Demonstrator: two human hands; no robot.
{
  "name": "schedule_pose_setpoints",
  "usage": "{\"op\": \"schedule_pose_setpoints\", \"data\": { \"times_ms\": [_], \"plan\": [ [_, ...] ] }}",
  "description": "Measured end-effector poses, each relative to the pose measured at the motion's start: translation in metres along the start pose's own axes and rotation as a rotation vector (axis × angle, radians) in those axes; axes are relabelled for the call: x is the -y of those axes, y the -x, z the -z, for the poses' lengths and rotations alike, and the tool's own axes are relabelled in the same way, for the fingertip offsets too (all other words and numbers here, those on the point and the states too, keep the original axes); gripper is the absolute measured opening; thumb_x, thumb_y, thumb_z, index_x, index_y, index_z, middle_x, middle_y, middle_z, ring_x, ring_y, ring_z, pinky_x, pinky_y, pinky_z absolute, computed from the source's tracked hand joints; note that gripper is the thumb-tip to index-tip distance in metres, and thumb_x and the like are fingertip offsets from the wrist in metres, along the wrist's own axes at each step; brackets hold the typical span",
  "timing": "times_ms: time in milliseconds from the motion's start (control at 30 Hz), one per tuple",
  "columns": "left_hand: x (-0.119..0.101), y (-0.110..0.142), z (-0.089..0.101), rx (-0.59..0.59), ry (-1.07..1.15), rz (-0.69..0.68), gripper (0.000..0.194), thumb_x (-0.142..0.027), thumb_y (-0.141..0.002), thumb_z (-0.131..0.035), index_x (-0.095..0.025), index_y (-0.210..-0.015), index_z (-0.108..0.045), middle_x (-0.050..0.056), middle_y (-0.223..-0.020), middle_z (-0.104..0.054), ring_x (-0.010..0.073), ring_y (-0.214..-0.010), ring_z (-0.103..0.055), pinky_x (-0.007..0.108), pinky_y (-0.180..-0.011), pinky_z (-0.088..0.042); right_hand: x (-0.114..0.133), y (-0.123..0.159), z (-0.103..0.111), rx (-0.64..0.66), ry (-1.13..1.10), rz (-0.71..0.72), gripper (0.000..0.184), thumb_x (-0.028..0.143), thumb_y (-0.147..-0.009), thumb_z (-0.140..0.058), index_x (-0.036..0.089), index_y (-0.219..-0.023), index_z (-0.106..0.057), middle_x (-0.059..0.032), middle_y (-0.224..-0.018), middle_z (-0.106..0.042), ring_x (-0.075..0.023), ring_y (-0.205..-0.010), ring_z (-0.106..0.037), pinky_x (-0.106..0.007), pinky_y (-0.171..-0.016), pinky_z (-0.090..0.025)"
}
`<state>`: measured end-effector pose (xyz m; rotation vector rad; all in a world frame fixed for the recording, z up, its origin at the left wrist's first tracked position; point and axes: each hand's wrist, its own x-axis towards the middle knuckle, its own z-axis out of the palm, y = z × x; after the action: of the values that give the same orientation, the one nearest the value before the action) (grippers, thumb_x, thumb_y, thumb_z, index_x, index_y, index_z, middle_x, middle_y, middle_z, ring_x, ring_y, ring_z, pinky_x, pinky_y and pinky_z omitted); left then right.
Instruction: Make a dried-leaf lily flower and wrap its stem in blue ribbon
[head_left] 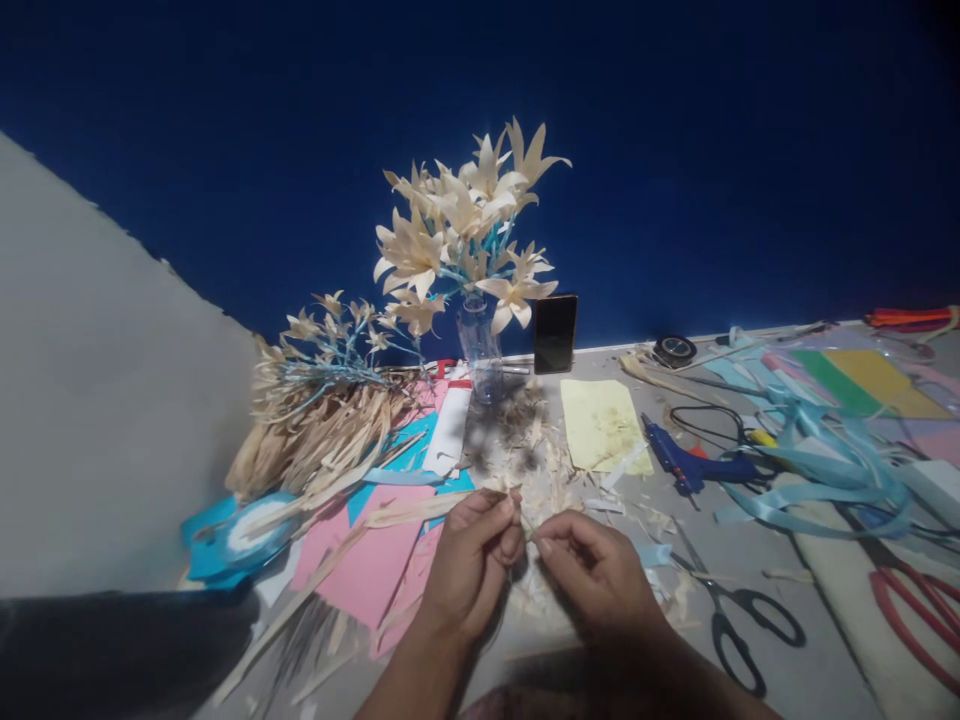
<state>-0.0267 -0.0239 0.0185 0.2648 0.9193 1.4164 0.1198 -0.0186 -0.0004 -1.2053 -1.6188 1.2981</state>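
Close together over the middle of the table, my left hand (476, 550) and my right hand (589, 565) both have their fingers pinched. Something thin and pale seems to run between the fingertips, too small to name. Beneath them lie scattered pale husk scraps (551, 480). Behind my hands stands a clear vase (480, 350) holding cream husk flowers (465, 210) on blue-wrapped stems. To the left of my left hand are pink paper sheets (375, 550). Black-handled scissors (739, 605) lie to the right of my right hand.
A blue glue gun (697, 465), yellow sheet (604, 425) and light-blue ribbon (825, 480) lie at right. A phone (555, 335) leans against the blue wall. Dried husks (322, 430), smaller flowers (337, 345) and a blue tape roll (259, 530) are left. Red-handled scissors (919, 620) lie far right.
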Motion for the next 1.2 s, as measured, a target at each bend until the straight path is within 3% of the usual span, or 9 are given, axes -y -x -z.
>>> {"op": "schedule_pose_setpoints", "data": {
  "times_ms": [233, 1200],
  "plan": [
    [0.0012, 0.0004, 0.0021, 0.042, 0.075, 0.073, 0.027, -0.02, -0.062, -0.091, -0.011, -0.071, -0.067, 0.0, -0.066, -0.063, 0.0027, -0.044, -0.041, 0.018, -0.045, -0.028, -0.0046, -0.0007, 0.0042, 0.032, 0.027, 0.016, 0.026, 0.037, -0.09, -0.059, 0.017, -0.078, -0.072, 0.0018, -0.058, -0.054, -0.0127, -0.054, -0.045, -0.023, -0.051, -0.036],
    [0.0022, 0.0024, 0.0035, 0.038, 0.101, 0.079, 0.027, -0.018, -0.065, -0.091, -0.012, -0.077, -0.066, 0.001, -0.07, -0.064, 0.0039, -0.048, -0.043, 0.018, -0.048, -0.032, -0.0051, -0.0019, 0.0065, 0.074, -0.014, -0.023, 0.026, 0.035, -0.089, -0.059, 0.017, -0.078, -0.073, 0.0022, -0.056, -0.052, -0.0122, -0.053, -0.044, -0.022, -0.049, -0.035]
  ]
}}
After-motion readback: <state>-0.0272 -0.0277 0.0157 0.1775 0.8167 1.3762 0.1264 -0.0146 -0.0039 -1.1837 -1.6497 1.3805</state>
